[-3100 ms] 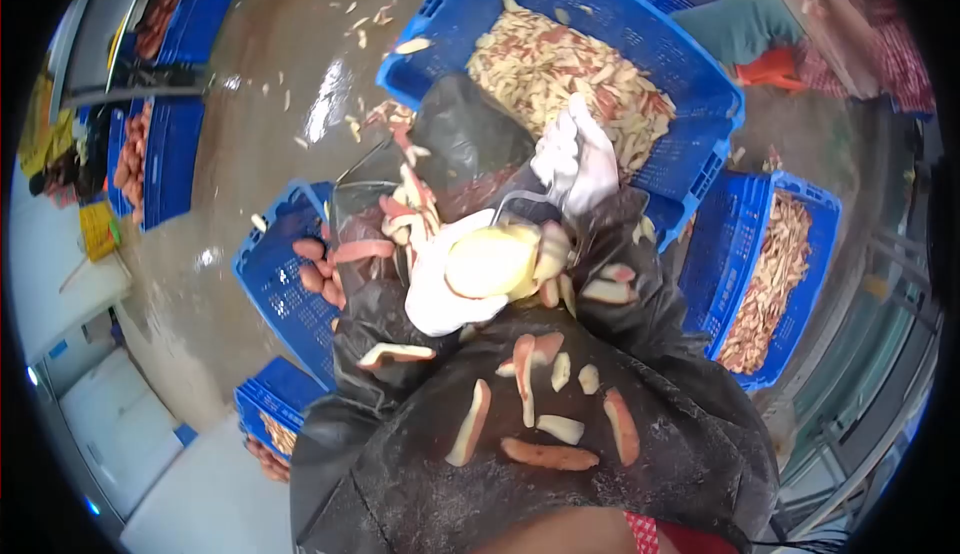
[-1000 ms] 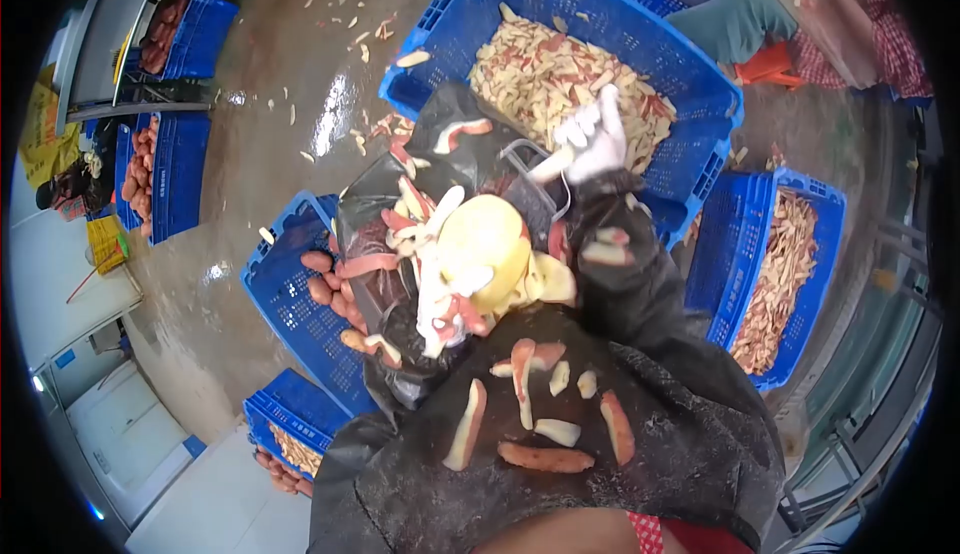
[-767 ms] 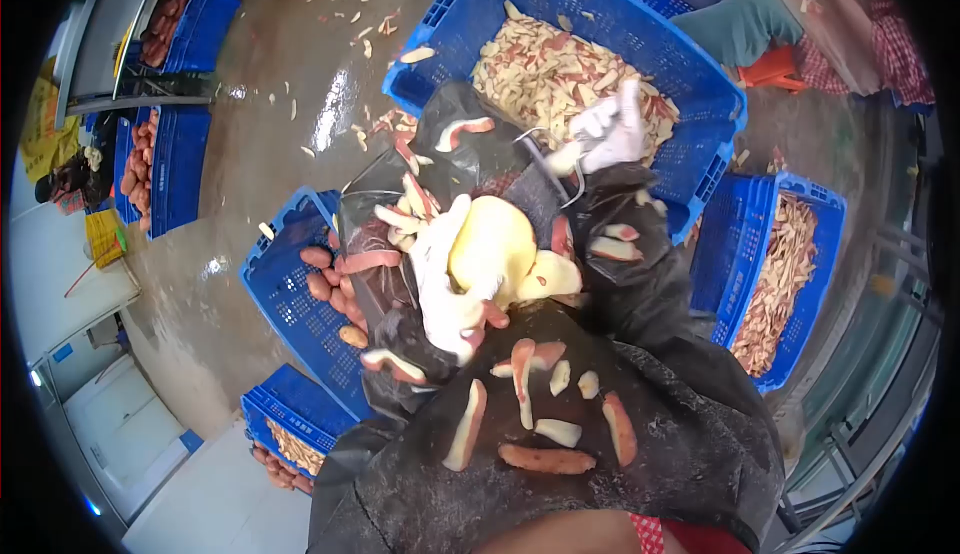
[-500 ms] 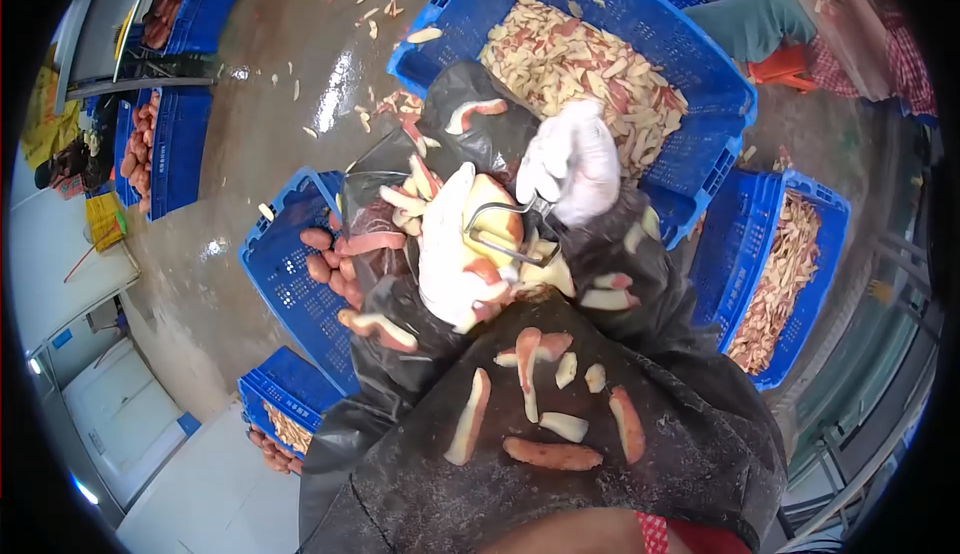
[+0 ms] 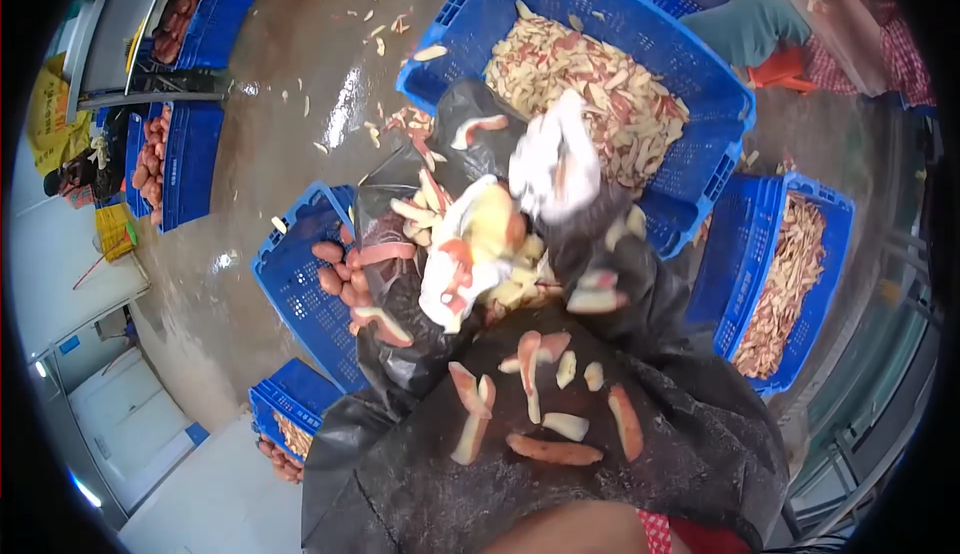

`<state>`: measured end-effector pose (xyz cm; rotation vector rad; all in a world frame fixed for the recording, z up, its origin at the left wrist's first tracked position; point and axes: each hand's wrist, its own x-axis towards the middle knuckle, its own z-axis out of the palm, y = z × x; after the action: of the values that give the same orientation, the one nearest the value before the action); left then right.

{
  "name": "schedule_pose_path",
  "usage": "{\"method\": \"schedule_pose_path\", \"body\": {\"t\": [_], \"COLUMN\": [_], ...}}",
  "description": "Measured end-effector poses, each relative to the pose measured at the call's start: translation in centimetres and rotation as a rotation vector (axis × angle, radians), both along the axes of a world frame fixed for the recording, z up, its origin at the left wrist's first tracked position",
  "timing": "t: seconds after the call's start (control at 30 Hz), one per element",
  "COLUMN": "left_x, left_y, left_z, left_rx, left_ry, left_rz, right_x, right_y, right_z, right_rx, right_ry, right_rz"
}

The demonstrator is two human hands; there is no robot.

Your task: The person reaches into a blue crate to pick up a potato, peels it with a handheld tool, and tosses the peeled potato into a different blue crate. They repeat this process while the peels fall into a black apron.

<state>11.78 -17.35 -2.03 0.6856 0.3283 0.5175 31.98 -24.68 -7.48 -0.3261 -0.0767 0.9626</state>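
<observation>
A white glove covers my left hand (image 5: 455, 269), which is closed around a partly peeled potato (image 5: 494, 222) with yellow flesh and some red skin. My right hand (image 5: 556, 166), also gloved in white, is just right of the potato, blurred by motion. Its fingers are curled around the peeler, whose outline is smeared between hand and potato. Red and yellow peel strips (image 5: 471, 404) lie on the dark apron (image 5: 420, 454) and more cling around my left forearm and lap.
A large blue crate (image 5: 722, 119) of peelings stands ahead. Another blue crate (image 5: 305, 274) with red potatoes is at the left, and one with peelings (image 5: 780, 289) at the right. A person in teal (image 5: 755, 26) is at upper right. Peel scraps litter the wet floor (image 5: 270, 144).
My right hand has shifted slightly left and up, with the peeler now blurred. The potato has turned in my left hand. Another peel strip lies on the apron's left part.
</observation>
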Motion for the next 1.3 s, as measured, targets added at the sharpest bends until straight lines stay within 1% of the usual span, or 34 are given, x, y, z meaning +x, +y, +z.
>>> {"method": "schedule_pose_path", "body": {"t": [0.07, 0.1, 0.13, 0.17, 0.2, 0.23, 0.27, 0.3, 0.33, 0.37, 0.4, 0.47, 0.5, 0.53, 0.57, 0.6, 0.63, 0.67, 0.73, 0.77, 0.8, 0.83, 0.9, 0.93, 1.0, 1.03, 1.07, 1.13, 1.17, 1.2, 1.27, 1.3], "left_x": [-0.7, -0.9, -1.0, -1.0, -1.1, -1.4, -1.4, -1.3, -1.2, -0.9, -0.4, 0.9, 1.6, 2.1, 2.5, 2.9, 3.2, 3.4, 3.7, 3.9, 4.0, 4.1, 3.9, 3.7, 3.6, 3.5, 3.5, 3.5, 3.4, 3.4, 3.7, 3.8], "left_y": [0.2, 0.3, 0.5, 0.5, 0.5, 0.4, 0.5, 0.6, 0.4, 0.4, 0.1, -0.9, -1.4, -1.9, -2.2, -2.4, -2.4, -2.5, -2.9, -2.8, -2.8, -2.8, -2.6, -2.8, -3.0, -3.1, -2.9, -3.0, -3.4, -3.5, -3.5, -3.5], "left_z": [0.3, 0.3, 0.3, 0.3, 0.5, 0.6, 0.7, 0.8, 0.5, 0.3, 0.0, -1.0, -1.5, -2.0, -2.3, -2.8, -2.9, -3.0, -3.2, -3.3, -3.3, -3.5, -3.3, -3.2, -3.3, -3.2, -3.1, -2.9, -3.0, -3.0, -3.3, -3.4], "left_rx": [0.012, 0.024, 0.028, 0.026, 0.021, 0.018, 0.019, 0.019, 0.018, 0.015, 0.005, -0.017, -0.028, -0.033, -0.038, -0.043, -0.046, -0.052, -0.063, -0.062, -0.056, -0.061, -0.043, -0.053, -0.068, -0.063, -0.051, -0.062, -0.070, -0.072, -0.072, -0.071], "left_ry": [-0.003, -0.001, -0.009, -0.016, -0.010, -0.006, -0.016, -0.025, -0.021, -0.014, 0.004, 0.102, 0.143, 0.169, 0.186, 0.205, 0.210, 0.220, 0.249, 0.249, 0.249, 0.246, 0.233, 0.231, 0.247, 0.243, 0.233, 0.221, 0.240, 0.244, 0.246, 0.243], "left_rz": [0.050, 0.068, 0.080, 0.090, 0.102, 0.108, 0.116, 0.128, 0.136, 0.143, 0.138, 0.102, 0.082, 0.069, 0.062, 0.052, 0.041, 0.030, 0.011, 0.009, 0.008, 0.011, 0.001, 0.000, -0.005, -0.005, -0.007, -0.001, -0.009, -0.011, -0.008, -0.006], "right_x": [3.2, 5.2, 4.0, 2.2, 0.2, -0.6, 0.8, 3.0, 4.7, 4.9, 3.1, -1.0, 0.2, 2.3, 4.3, 5.3, 3.4, 1.3, -0.1, 2.1, 3.4, 4.3, 3.6, 1.5, 2.3, 4.3, 6.1, 3.0, 0.7, 0.1, 2.6, 4.4], "right_y": [1.3, 1.2, 1.0, 0.2, -0.1, 0.4, 1.2, 1.1, 0.5, -0.1, -0.1, 0.0, 0.3, 0.6, -0.3, -0.4, -0.4, -0.9, 0.3, 0.6, 0.1, -0.9, -1.3, -1.0, -0.5, -0.1, -1.2, -1.5, -1.1, -0.9, 0.4, 0.3], "right_z": [-0.2, 0.2, -0.1, -0.1, 1.9, 0.6, -0.6, -2.4, -2.8, -3.3, -1.4, 1.4, -1.0, -2.5, -4.0, -2.5, -1.2, 1.0, -0.9, -1.8, -2.3, -2.6, -0.8, -0.5, -2.8, -4.0, -4.8, 0.5, 0.2, 0.5, -2.3, -3.7], "right_rx": [-0.503, -0.174, -0.093, 0.101, 0.281, -0.144, -0.282, -0.342, -0.402, -0.149, 0.262, -0.287, -0.182, -0.376, -0.217, -0.061, 0.174, 0.205, -0.190, -0.402, -0.438, -0.180, 0.115, 0.272, -0.531, -0.573, -0.394, 0.126, 0.261, -0.186, -0.426, -0.381], "right_ry": [0.062, 0.314, 0.033, 0.230, 0.439, -0.072, 0.277, 0.250, 0.223, 0.197, 0.100, -0.160, 0.087, 0.141, 0.156, 0.178, 0.301, 0.304, 0.021, 0.094, 0.100, 0.158, 0.377, 0.214, -0.019, 0.137, 0.314, 0.286, 0.281, -0.072, 0.092, 0.067], "right_rz": [-0.257, -0.186, -0.351, -0.085, 0.180, -0.015, -0.066, -0.127, -0.186, -0.256, -0.168, -0.106, -0.074, -0.211, -0.191, -0.168, -0.196, 0.017, -0.079, -0.184, -0.271, -0.162, -0.049, 0.095, -0.242, -0.362, -0.318, -0.163, 0.098, -0.056, -0.268, -0.342]}}
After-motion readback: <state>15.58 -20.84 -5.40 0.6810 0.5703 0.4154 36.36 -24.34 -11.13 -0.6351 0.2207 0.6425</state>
